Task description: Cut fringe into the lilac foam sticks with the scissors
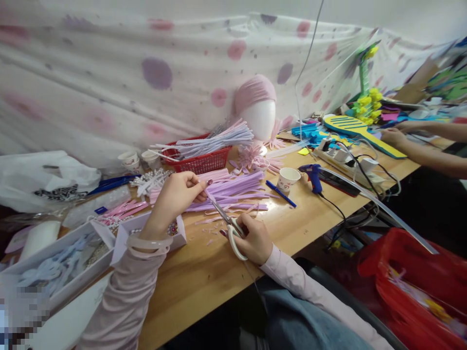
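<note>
My left hand (182, 192) pinches a short lilac pipe cleaner (210, 194) between thumb and fingertips; most of the piece is hidden or too small to make out. White-handled scissors (234, 238) are in my right hand (254, 239), fingers through the loops. Their blades (221, 211) point up and left, with the tips at the lilac piece. Just behind, a bundle of purple pipe cleaners (237, 187) lies on the wooden table (204, 272). Small pink clippings (211, 229) are scattered below the blades.
A red basket (204, 163) of pale pipe cleaners stands behind, beside a white head form (260, 119). Rightward are a paper cup (288, 180), blue pen (280, 193), blue glue gun (312, 177) and power strip (345, 165). White boxes (105, 238) flank my left arm. Another person's hands (396, 138) work at far right.
</note>
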Demonstrator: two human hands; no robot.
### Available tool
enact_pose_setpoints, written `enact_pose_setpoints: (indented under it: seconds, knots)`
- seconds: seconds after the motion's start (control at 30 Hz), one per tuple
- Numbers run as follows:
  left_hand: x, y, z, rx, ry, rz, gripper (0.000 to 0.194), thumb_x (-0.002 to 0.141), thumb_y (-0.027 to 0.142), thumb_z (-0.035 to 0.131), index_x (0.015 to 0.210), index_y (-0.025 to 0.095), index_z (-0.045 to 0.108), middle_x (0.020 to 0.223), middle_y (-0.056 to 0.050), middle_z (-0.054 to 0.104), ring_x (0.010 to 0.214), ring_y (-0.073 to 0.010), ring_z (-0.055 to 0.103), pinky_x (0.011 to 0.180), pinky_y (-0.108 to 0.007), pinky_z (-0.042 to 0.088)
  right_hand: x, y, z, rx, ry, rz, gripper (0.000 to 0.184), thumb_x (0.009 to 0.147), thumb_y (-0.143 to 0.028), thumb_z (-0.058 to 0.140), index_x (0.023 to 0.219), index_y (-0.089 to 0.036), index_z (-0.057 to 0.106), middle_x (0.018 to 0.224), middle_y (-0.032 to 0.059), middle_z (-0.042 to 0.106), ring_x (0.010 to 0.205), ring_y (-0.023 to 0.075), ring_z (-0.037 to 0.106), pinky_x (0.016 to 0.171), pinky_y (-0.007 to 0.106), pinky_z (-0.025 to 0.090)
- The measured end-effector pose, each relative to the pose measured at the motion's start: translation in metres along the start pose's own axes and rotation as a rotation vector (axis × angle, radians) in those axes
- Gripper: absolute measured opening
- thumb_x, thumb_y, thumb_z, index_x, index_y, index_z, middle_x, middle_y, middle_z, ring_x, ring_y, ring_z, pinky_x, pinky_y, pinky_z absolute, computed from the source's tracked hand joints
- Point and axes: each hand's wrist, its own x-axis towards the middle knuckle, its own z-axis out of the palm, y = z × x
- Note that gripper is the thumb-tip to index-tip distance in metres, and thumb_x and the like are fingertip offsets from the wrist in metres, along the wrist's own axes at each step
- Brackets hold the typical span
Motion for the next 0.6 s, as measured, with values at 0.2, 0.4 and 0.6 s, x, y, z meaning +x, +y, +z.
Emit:
enact_pose_setpoints:
  seconds: [0.2,0.4,0.6]
  knots:
    - [-0.0007,-0.0001,-0.0023,0.062,0.003,0.018,0.03,0.069,0.041,0.075,0.064,0.017,0.056,0.058,-0.002,0.068,0.053,-0.0157,0.065,0.055,-0.026,0.052,-0.0015,0.0036,0.0015,-0.015,0.011,0.002,0.045,0.078,-0.053,0.067,0.065,-0.023,0.036,0.054,-0.0071,0.037,0.049,0.0084,0.032,0.048,0.023,0.028]
    - [-0.0013,-0.0019,-0.0061,0.39,0.113,0.144,0.033,0.072,0.047,0.067,0.06,0.018,0.058,0.049,0.004,0.05,0.047,-0.0106,0.044,0.048,-0.024,0.031,-0.003,0.0069,0.0043,-0.007,0.025,0.014,0.049,0.076,-0.054,0.069,0.066,-0.023,0.033,0.055,-0.0078,0.036,0.049,0.0079,0.03,0.048,0.023,0.026]
    - [-0.0027,0.0008,-0.0055,0.404,0.112,0.108,0.033,0.071,0.05,0.066,0.06,0.019,0.058,0.051,0.004,0.049,0.049,-0.0112,0.04,0.05,-0.025,0.029,-0.0034,0.0075,0.0057,0.016,0.004,0.013,0.047,0.076,-0.053,0.069,0.067,-0.023,0.034,0.055,-0.0077,0.039,0.049,0.0073,0.031,0.048,0.022,0.027]
